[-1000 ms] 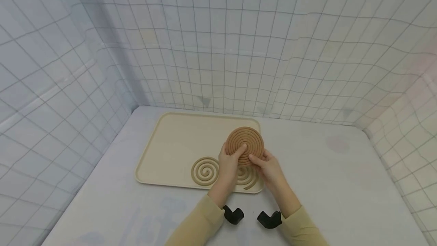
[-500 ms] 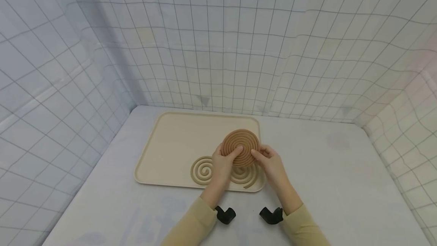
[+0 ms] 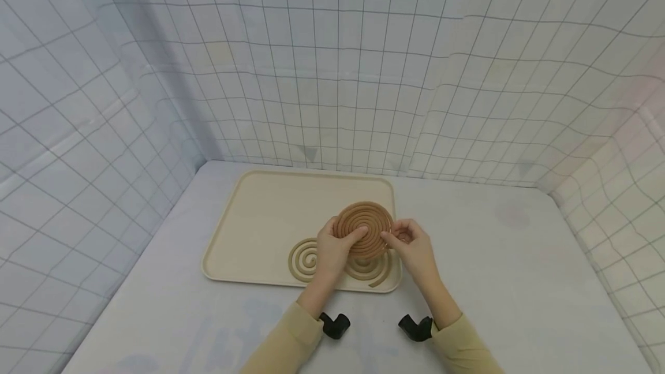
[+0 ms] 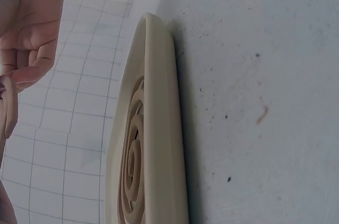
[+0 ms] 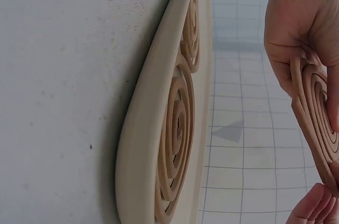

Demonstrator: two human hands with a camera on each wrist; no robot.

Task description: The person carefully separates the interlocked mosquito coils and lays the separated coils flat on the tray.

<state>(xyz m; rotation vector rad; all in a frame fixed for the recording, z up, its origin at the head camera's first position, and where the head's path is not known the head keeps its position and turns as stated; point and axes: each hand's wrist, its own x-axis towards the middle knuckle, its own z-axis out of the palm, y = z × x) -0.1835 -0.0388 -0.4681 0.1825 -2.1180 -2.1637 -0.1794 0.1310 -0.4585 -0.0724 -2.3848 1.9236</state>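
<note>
Clearly, the left hand (image 3: 332, 250) is gripping a tightly wound, reddish-brown coil disc (image 3: 370, 211), its thumb pressing near the middle of the face; the right hand (image 3: 417, 251) is pinching the disc's right rim between thumb and fingers; the disc is hovering over the near right part of a shallow cream tray (image 3: 275, 212) with rounded corners, where a loose olive-tan spiral (image 3: 310, 260) and its partly hidden twin (image 5: 178, 134) are lying flat; the thin rings are probably needing firm backing behind and small, even moves at the rim, since bending or twisting could be inviting a snap.
</note>
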